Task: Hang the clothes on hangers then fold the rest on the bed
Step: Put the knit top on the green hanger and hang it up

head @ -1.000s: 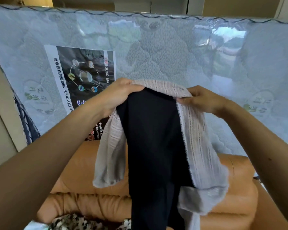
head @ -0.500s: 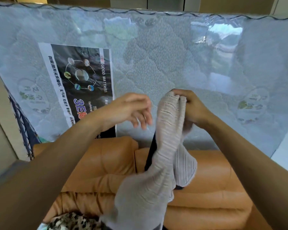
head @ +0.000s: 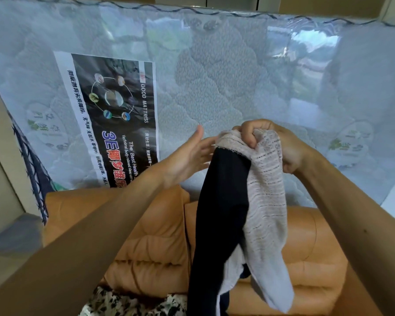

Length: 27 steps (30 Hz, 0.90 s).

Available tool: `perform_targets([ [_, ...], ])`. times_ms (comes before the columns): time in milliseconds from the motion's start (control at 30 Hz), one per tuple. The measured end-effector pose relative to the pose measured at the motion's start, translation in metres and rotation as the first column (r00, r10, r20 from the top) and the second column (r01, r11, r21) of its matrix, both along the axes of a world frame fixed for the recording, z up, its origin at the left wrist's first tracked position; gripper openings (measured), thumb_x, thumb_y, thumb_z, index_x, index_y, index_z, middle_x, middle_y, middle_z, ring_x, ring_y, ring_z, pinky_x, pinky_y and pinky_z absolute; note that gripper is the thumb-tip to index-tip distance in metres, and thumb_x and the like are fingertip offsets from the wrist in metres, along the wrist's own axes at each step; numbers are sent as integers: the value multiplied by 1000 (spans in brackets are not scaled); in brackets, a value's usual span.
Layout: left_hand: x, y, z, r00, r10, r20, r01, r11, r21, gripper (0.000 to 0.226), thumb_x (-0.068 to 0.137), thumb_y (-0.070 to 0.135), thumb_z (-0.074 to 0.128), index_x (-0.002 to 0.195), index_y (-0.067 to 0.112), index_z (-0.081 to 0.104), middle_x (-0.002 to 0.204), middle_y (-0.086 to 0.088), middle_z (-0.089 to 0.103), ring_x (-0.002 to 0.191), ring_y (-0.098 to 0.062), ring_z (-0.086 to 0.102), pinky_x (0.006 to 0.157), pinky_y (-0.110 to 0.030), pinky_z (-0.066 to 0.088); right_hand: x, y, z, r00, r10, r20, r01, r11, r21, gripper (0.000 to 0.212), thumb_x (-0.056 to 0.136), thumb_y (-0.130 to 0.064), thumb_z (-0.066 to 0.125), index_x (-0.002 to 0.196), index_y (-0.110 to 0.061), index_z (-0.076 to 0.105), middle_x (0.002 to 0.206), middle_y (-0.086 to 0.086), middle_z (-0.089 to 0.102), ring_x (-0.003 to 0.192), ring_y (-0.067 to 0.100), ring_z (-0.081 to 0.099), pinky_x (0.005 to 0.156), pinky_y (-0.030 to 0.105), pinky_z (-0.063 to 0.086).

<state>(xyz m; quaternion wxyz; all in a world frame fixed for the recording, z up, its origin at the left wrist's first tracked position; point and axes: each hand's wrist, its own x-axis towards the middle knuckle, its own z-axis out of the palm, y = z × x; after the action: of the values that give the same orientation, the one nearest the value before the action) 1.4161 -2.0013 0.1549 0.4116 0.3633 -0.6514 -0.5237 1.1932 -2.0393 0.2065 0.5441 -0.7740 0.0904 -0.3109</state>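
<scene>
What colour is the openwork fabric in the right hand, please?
The fabric is pale beige-grey; head view.

Bare left hand (head: 187, 156), bare right hand (head: 283, 147); forearms bare.

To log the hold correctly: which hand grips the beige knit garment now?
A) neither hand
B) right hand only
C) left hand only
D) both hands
B: the right hand curls its fingers round the beige knit garment; the left hand has straight fingers.
</scene>
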Motion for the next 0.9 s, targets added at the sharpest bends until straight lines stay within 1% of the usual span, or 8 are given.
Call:
perform_targets([
  [100,-19,-2,-17,1000,-1,-9,1,999,44,58,100,60,35,142,22,51,139,5,61,132,-11,52,114,-29,35,-8,0,4,995,59,-85,-61,998,-26,31,76,-38,80,61,-18,62,71,9,45,64,21,39,59,36,24],
  [167,-24,-1,-37,999,41,-20,-38,991,127,34,107,28,41,126,6,57,112,-5,65,103,-13,59,84,-14,48,-16,0,7,993,72,-91,-75,997,-36,25,79,-31,77,61,-20,63,70,5,49,64,17,43,59,32,30],
  [267,-30,-12,-62,975,53,217,-86,986,144,23,97,-1,49,108,-19,59,89,-15,51,75,-19,49,64,-23,40,-34,-2,14,996,67,-55,-69,997,-32,25,78,-28,78,61,-19,63,69,1,52,63,15,44,59,25,37],
  [367,-37,-7,-58,985,167,-53,-158,977,146,11,88,2,59,79,-1,55,58,-6,52,52,-10,53,54,-20,47,-56,-5,18,998,18,-65,-21,999,-43,27,75,-34,82,61,-19,63,70,1,53,63,16,46,61,24,40],
  [500,-25,-14,-12,812,394,-431,-392,915,97,28,89,11,47,62,15,40,65,0,54,69,-16,55,68,-32,50,-83,-17,12,978,-132,-159,120,989,-86,23,82,-21,71,61,-16,62,72,12,44,66,22,38,64,35,32],
  [667,-28,-5,42,788,530,-312,-591,794,-142,29,95,15,46,67,17,53,63,3,50,67,-17,50,66,-32,42,-91,-24,-1,849,-271,-454,186,957,-224,29,85,12,56,68,-10,64,74,18,46,71,25,44,69,31,37],
  [767,-43,4,56,815,551,-178,-579,767,-275,31,91,15,50,60,20,54,62,1,44,65,-18,41,69,-36,36,-83,-18,3,751,-355,-556,227,931,-288,48,82,29,43,98,-8,69,95,6,69,89,21,65,84,30,46],
  [900,-64,20,59,870,485,-88,-484,805,-343,27,92,12,57,76,-10,59,63,-4,51,60,-16,50,65,-37,51,-58,5,14,806,-229,-546,189,974,-129,65,90,-16,76,145,-32,45,130,-5,66,118,14,66,94,33,55],
])
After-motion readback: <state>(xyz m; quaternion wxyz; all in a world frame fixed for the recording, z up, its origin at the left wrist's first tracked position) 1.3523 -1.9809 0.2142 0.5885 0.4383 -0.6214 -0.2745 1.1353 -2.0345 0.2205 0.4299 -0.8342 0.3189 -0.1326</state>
